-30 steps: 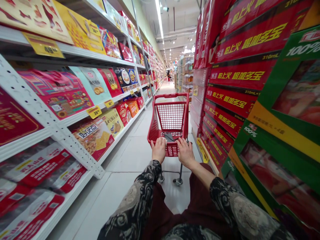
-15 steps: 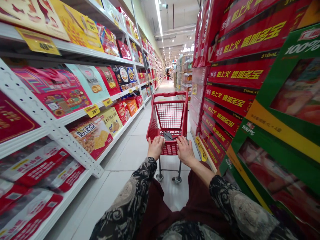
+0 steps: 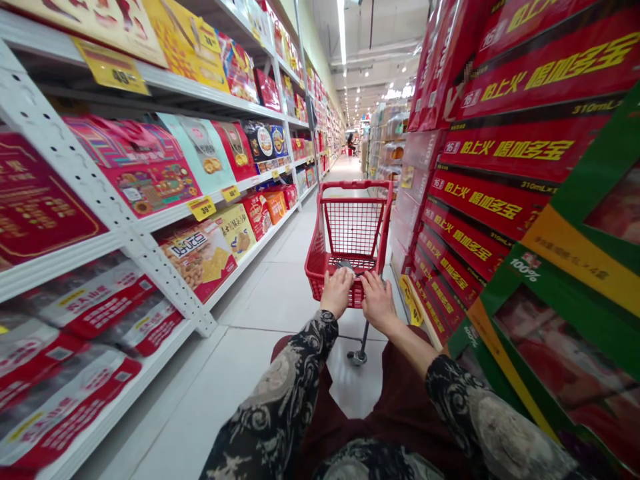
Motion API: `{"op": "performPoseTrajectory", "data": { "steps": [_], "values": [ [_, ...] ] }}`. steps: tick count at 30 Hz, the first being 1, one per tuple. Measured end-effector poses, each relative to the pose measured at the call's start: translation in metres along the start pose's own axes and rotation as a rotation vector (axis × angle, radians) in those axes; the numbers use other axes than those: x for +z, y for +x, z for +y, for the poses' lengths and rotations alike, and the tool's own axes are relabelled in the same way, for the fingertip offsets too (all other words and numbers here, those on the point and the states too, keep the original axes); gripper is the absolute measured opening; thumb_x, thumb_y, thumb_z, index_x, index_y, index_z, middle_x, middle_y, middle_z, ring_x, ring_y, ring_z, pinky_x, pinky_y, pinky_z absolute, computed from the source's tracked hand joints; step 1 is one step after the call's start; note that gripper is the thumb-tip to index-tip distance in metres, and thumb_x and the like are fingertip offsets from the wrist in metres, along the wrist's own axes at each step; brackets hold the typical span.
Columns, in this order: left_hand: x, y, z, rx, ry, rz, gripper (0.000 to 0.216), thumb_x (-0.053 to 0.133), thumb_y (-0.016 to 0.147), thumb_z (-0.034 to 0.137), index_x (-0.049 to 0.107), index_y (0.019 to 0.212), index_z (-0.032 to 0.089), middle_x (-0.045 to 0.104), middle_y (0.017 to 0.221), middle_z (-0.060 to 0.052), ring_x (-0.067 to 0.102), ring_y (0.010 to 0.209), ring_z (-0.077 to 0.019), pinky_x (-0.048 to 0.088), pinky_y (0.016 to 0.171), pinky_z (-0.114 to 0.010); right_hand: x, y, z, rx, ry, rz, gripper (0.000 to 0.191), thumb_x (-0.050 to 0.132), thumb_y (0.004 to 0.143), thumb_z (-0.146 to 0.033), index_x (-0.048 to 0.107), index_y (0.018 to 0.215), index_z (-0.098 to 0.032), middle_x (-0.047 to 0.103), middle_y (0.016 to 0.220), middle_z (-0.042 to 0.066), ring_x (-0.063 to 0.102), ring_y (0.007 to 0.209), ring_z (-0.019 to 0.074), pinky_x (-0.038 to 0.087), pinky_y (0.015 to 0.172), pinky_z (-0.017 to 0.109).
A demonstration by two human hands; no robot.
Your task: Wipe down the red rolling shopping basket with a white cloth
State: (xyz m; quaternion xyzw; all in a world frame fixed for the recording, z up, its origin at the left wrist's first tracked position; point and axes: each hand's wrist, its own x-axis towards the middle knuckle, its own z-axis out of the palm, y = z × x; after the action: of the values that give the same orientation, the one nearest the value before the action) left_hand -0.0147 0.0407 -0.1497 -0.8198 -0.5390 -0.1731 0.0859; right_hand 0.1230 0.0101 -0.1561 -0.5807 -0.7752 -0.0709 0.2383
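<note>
A red plastic shopping cart (image 3: 315, 257) with a grid front stands just ahead of me in the aisle. My left hand (image 3: 337, 291) is closed over the middle of its near rim, and a small whitish thing shows by the fingertips, too unclear to name. Close beside it, my right hand (image 3: 379, 301) grips the same rim farther right, fingers bent over the edge. Inside the basket, a dark grey item (image 3: 344, 264) lies partly hidden behind my left fingers.
White shelving (image 3: 160, 223) with boxed snacks and yellow price tags lines the left side. Stacked red drink cartons (image 3: 505, 150) and green boxes (image 3: 555, 287) rise close on the right. Pale floor tiles (image 3: 280, 287) run down the aisle toward a distant person (image 3: 351, 143).
My left hand has shifted along the rim toward my right hand, narrowing the gap. The view has turned slightly left, so shelves and cart sit farther right in it.
</note>
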Motion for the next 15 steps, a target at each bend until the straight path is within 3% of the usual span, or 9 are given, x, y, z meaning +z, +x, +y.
{"op": "performPoseTrajectory", "data": {
  "steps": [4, 11, 15],
  "values": [
    [0.0, -0.001, 0.01, 0.01, -0.022, 0.01, 0.04, 0.032, 0.09, 0.021, 0.042, 0.128, 0.021, 0.042, 0.139, -0.01, 0.04, 0.125, -0.0213, 0.023, 0.106, -0.053, 0.001, 0.001, 0.003, -0.005, -0.022, 0.026, 0.057, 0.041, 0.074, -0.01, 0.043, 0.13, -0.011, 0.039, 0.14, 0.012, 0.029, 0.13, 0.0263, 0.022, 0.103, 0.053],
    [-0.011, -0.008, -0.026, -0.146, 0.017, 0.03, 0.038, 0.04, 0.087, 0.024, 0.044, 0.125, 0.018, 0.046, 0.135, -0.013, 0.04, 0.124, -0.0237, 0.024, 0.105, -0.055, 0.002, -0.002, 0.004, -0.019, -0.032, 0.006, 0.053, 0.038, 0.077, -0.011, 0.043, 0.13, -0.01, 0.038, 0.141, 0.012, 0.027, 0.131, 0.0264, 0.021, 0.103, 0.054],
    [-0.007, -0.002, -0.014, -0.119, 0.009, 0.053, 0.033, 0.034, 0.09, 0.022, 0.048, 0.12, 0.017, 0.05, 0.131, -0.014, 0.044, 0.121, -0.0214, 0.03, 0.103, -0.05, 0.003, -0.002, 0.002, -0.021, -0.035, -0.017, 0.054, 0.039, 0.077, -0.01, 0.043, 0.13, -0.01, 0.038, 0.14, 0.012, 0.026, 0.131, 0.0261, 0.02, 0.103, 0.053]
  ]
}}
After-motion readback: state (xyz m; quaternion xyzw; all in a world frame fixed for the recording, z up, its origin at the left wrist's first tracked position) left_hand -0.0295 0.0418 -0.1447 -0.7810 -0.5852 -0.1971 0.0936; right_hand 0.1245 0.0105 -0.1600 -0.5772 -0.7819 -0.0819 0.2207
